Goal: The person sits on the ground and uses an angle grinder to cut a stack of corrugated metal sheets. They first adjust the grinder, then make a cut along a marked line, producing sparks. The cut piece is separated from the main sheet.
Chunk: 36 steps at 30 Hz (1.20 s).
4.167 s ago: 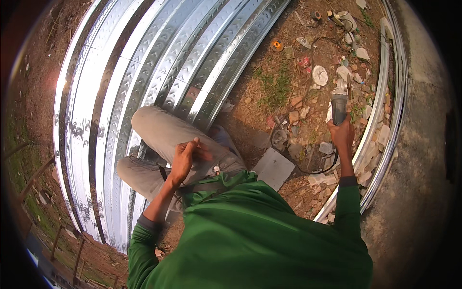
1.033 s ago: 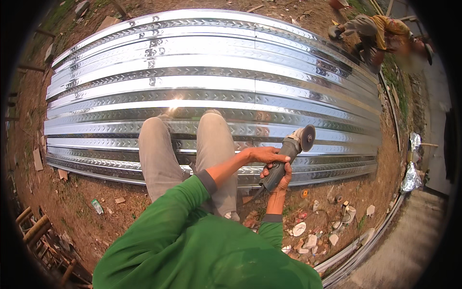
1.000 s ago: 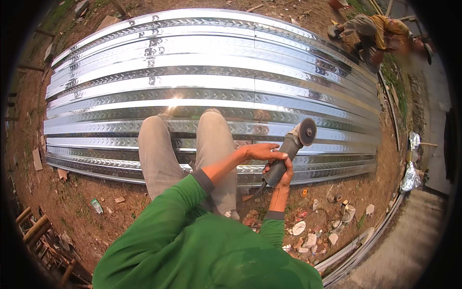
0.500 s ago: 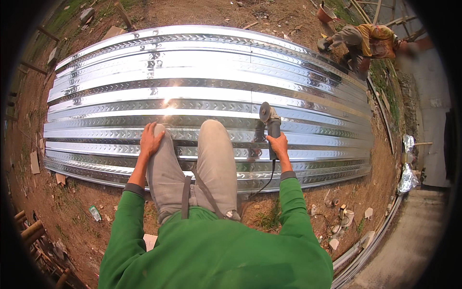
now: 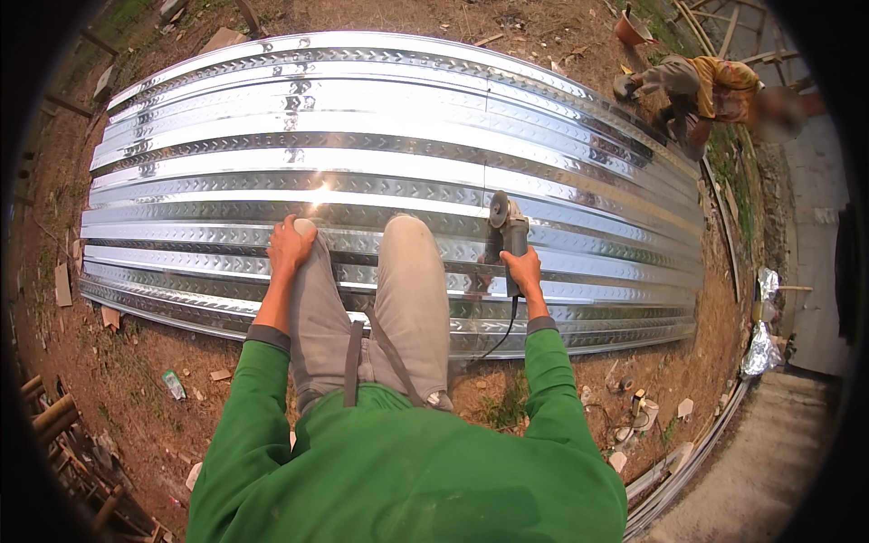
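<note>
My right hand (image 5: 521, 271) is wrapped around the grey body of an angle grinder (image 5: 517, 237). Its disc points away from me, over the ribbed shiny metal sheet (image 5: 389, 170), and a black cord (image 5: 501, 342) trails back from its rear end. My left hand (image 5: 291, 246) rests on my left knee, holding no tool, with its fingers laid over the side of the knee. Both of my knees are over the sheet. A dark line (image 5: 484, 181) crosses part of the sheet just beyond the grinder.
A co-worker in a yellow top (image 5: 724, 89) crouches at the far right edge of the sheet, near an orange bucket (image 5: 632, 30). Crumpled foil (image 5: 762, 348) lies at the right by a concrete strip. Bamboo poles (image 5: 56, 414) are stacked at the lower left.
The view has shifted slightly. My left hand has slid a little on the knee and its fingers sit closer together. The grinder stays in my right hand, at almost the same place over the sheet.
</note>
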### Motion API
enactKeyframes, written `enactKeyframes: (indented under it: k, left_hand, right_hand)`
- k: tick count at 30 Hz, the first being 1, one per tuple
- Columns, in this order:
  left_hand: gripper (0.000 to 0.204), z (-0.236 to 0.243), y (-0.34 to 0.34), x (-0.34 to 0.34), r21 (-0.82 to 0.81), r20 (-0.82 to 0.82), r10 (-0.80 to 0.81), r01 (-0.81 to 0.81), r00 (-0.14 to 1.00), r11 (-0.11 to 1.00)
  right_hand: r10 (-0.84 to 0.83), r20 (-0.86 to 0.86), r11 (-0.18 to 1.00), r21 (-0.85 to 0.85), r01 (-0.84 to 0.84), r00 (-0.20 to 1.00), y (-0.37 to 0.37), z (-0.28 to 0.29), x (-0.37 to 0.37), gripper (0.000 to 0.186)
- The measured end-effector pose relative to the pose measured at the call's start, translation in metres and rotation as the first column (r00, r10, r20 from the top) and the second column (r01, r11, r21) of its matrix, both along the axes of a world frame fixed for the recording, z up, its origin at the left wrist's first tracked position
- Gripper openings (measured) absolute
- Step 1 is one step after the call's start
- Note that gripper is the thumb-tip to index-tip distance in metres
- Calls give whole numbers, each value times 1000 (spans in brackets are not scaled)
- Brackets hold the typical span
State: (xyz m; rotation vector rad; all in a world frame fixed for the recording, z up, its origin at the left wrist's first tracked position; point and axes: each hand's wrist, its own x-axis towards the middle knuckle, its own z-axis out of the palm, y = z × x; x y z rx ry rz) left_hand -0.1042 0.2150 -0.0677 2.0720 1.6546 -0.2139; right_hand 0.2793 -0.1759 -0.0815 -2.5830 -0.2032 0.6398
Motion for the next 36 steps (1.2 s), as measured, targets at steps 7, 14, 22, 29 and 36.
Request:
enactKeyframes:
  k: [7, 14, 22, 29, 36]
  left_hand:
    - [75, -3, 2, -1, 2, 18, -1, 1, 1000, 1000]
    - [74, -2, 0, -3, 19, 48, -15, 14, 999, 1000]
    - [71, 0, 0, -2, 22, 21, -14, 14, 1000, 1000]
    - [71, 9, -2, 0, 22, 6, -4, 4, 1000, 1000]
    - [72, 12, -1, 2, 11, -1, -6, 6, 1000, 1000]
  right_hand:
    - [-6, -78, 1000, -8, 6, 997, 3, 5, 0, 73]
    - [11, -83, 1000, -23, -13, 997, 3, -3, 3, 75]
    - [35, 12, 999, 23, -35, 999, 1, -12, 5, 62]
    - [57, -28, 998, 23, -56, 998, 2, -7, 3, 62]
    - [61, -84, 998, 9, -60, 995, 5, 2, 1, 71]
